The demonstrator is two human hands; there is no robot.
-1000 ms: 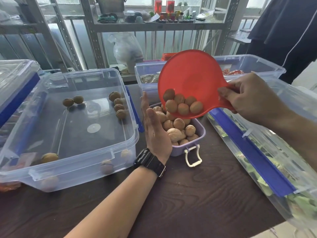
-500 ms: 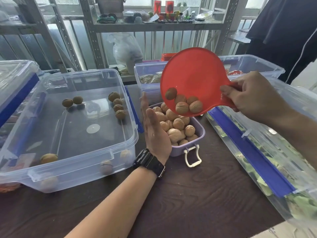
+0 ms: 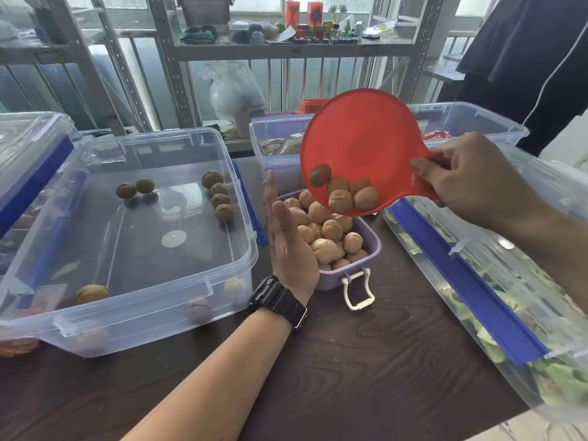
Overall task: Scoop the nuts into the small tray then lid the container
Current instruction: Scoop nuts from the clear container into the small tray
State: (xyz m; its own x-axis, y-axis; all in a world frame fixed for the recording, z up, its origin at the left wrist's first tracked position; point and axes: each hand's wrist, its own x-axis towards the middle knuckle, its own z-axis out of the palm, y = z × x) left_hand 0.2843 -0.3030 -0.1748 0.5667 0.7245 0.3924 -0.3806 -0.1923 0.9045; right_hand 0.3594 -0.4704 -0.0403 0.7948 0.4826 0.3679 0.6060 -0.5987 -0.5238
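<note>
My right hand [image 3: 471,179] grips the handle of a red scoop [image 3: 366,138], tilted steeply over the small purple tray [image 3: 372,240]. Several walnuts [image 3: 346,194] sit at the scoop's lower lip, right above the tray, which is heaped with walnuts [image 3: 324,230]. My left hand [image 3: 289,240] stands flat and upright against the tray's left side, fingers together, holding nothing. To the left stands the large clear container [image 3: 203,281], open, with several walnuts [image 3: 219,194] scattered on its bottom.
A clear lidded box with blue clips [image 3: 496,275] holding green items lies along the right. Another clear box [image 3: 276,144] stands behind the tray and a further one [image 3: 28,154] at far left. Metal shelving [image 3: 286,46] rises behind the dark wooden table [image 3: 366,361].
The scoop has tipped more steeply and its walnuts have slid down to the lower lip; one or two have dropped into the tray. My left hand has stayed in place.
</note>
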